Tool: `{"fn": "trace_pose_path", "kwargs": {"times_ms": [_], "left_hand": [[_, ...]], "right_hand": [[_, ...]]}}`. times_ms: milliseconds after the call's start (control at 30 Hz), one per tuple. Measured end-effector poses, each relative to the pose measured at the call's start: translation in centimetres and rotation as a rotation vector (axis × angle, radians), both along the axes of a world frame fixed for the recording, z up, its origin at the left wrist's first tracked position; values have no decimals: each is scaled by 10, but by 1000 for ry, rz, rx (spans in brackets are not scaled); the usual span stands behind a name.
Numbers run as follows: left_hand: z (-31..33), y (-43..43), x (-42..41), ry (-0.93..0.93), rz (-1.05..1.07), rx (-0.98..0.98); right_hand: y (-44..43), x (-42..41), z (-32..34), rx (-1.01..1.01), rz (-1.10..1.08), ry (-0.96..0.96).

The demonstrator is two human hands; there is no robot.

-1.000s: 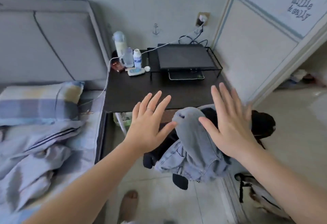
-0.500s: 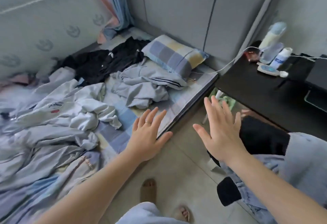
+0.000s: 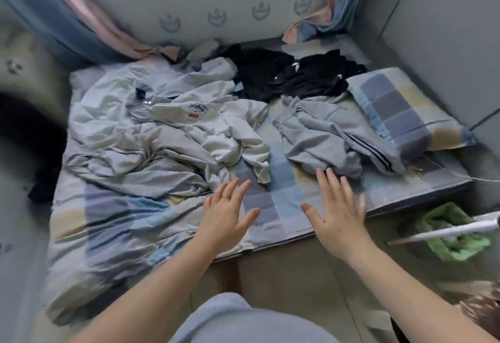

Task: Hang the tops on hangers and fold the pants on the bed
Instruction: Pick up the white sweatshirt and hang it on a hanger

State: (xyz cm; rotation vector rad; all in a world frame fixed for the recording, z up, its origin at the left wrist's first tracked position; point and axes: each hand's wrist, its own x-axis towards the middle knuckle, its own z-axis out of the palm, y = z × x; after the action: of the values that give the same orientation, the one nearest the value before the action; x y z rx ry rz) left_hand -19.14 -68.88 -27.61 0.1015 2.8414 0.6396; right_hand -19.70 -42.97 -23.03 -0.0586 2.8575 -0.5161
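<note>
left hand (image 3: pixel 227 216) and right hand (image 3: pixel 336 211) both spread wide, holding nothing, over bed (image 3: pixel 281 183) edge. grey striped pants (image 3: pixel 324 137) at right hand's 12 o'clock, white top (image 3: pixel 205 126) at 11.

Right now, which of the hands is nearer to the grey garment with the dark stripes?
Right. The right hand is just in front of the grey garment, fingertips close to its edge; the left hand is farther left, by the white top.
</note>
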Motion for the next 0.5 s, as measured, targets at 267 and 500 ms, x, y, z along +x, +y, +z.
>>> {"fn": "trace_pose_path", "kwargs": {"times_ms": [267, 500], "left_hand": [[-44, -79, -79, -158, 77, 34], [-126, -91, -137, -319, 202, 56]], "right_hand": [[-86, -105, -50, 48, 71, -147], [-112, -194, -131, 73, 122, -270]]}}
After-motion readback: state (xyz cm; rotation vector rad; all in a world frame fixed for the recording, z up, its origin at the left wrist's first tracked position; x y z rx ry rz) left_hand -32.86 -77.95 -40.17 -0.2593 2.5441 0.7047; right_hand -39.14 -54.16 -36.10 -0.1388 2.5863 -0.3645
